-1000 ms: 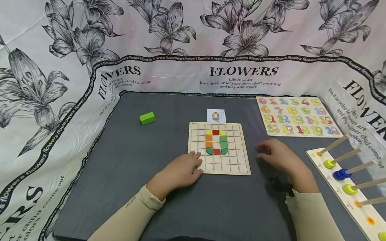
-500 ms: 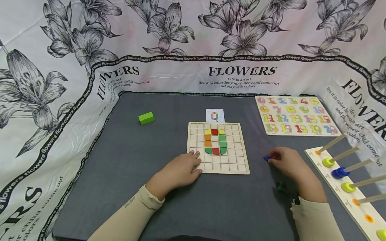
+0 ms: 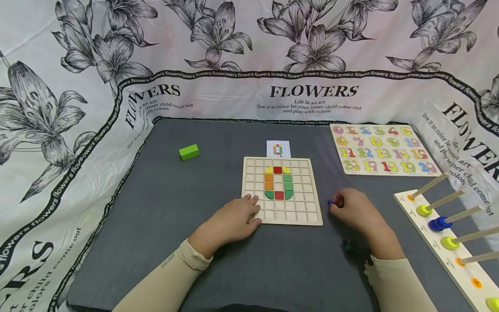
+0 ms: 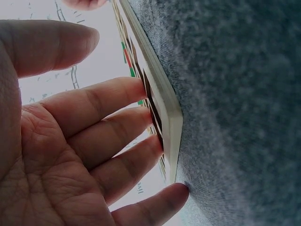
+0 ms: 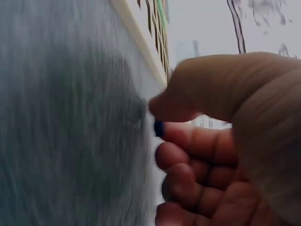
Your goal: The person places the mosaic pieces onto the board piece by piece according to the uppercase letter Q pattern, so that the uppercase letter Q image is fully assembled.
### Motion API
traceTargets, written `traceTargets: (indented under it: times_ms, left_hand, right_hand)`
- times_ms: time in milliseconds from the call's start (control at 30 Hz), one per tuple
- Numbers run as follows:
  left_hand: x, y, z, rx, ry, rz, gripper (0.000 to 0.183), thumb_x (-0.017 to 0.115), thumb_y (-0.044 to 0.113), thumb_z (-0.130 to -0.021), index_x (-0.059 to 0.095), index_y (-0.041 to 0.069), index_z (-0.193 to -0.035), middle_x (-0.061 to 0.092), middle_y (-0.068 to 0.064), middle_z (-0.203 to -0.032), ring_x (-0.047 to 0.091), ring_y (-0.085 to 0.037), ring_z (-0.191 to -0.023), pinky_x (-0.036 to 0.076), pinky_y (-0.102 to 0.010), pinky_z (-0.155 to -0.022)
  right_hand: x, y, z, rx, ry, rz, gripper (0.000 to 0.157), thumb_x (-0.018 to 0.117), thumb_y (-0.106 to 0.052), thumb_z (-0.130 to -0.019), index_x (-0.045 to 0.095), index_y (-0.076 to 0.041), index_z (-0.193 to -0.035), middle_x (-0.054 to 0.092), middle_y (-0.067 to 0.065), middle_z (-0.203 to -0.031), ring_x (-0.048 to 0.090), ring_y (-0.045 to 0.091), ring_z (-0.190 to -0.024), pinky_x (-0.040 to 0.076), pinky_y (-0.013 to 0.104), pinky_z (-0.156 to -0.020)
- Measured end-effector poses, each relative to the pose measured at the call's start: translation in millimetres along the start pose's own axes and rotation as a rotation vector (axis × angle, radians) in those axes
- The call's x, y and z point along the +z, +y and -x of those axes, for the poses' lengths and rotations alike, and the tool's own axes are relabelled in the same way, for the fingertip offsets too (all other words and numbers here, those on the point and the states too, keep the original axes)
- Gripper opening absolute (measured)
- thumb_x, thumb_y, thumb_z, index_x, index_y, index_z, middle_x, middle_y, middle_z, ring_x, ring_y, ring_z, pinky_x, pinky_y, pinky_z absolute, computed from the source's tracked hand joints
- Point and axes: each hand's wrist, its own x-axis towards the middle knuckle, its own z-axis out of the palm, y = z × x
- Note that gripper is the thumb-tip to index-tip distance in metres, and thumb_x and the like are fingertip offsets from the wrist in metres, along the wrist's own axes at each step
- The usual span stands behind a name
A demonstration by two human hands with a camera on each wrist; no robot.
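My left hand rests its fingertips on the lower left edge of a wooden grid board; in the left wrist view its fingers lie fairly straight against the rim. Coloured tiles form a ring on the board: red tiles, orange tiles, green tiles and yellow corner pieces. To the right of the board, my right hand pinches a small blue piece between thumb and index finger, low over the table. The right wrist view shows this blue piece mostly covered by the fingers.
A pattern card lies behind the board. A green block sits at the back left. At the back right lies a number board; in front of it stands a peg board with upright sticks and coloured rings.
My right hand first draws back to the right, where the blue piece comes into sight, then moves left toward the grid board with it. My left hand stays put.
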Motion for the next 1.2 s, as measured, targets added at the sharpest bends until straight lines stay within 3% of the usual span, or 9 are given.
traceTargets:
  times_ms: [167,433,667,1200]
  left_hand:
    - [-0.6,0.2,0.3,0.005,0.004,0.000,0.048,0.065,0.033,-0.110,0.067,0.006,-0.150,0.052,-0.016,-0.166,0.044,-0.034,-0.160,0.041,-0.055,-0.129]
    - [-1.2,0.1,1.2,0.004,0.009,0.014,0.048,0.064,0.032,-0.110,0.067,0.005,-0.150,0.051,-0.017,-0.167,0.043,-0.035,-0.160,0.040,-0.056,-0.130]
    - [-1.0,0.6,0.2,0.008,0.012,0.004,0.048,0.064,0.033,-0.110,0.067,0.005,-0.150,0.052,-0.017,-0.166,0.044,-0.035,-0.160,0.040,-0.055,-0.129]
    - [-1.1,0.3,-0.3,0.013,0.019,-0.002,0.048,0.064,0.033,-0.110,0.068,0.005,-0.149,0.053,-0.017,-0.166,0.044,-0.035,-0.160,0.041,-0.054,-0.129]
  right_hand:
    - [8.7,-33.9,-2.7,-0.065,0.047,-0.036,0.010,0.076,-0.013,-0.094,0.071,-0.005,-0.093,0.063,0.009,-0.089,0.055,0.020,-0.076,0.046,0.035,-0.065]
    - [36.4,-76.0,-17.9,-0.133,-0.020,-0.046,0.008,0.075,-0.013,-0.094,0.072,-0.006,-0.092,0.060,0.005,-0.084,0.053,0.018,-0.073,0.044,0.031,-0.065]
    - [46.9,-81.3,-24.2,-0.084,-0.049,-0.030,0.013,0.078,-0.018,-0.098,0.074,-0.008,-0.092,0.063,0.005,-0.085,0.054,0.018,-0.073,0.046,0.032,-0.064]
    - [48.4,-80.9,-25.3,-0.140,-0.039,-0.032,0.012,0.080,-0.015,-0.099,0.074,-0.007,-0.091,0.065,0.004,-0.084,0.054,0.015,-0.072,0.047,0.031,-0.065]
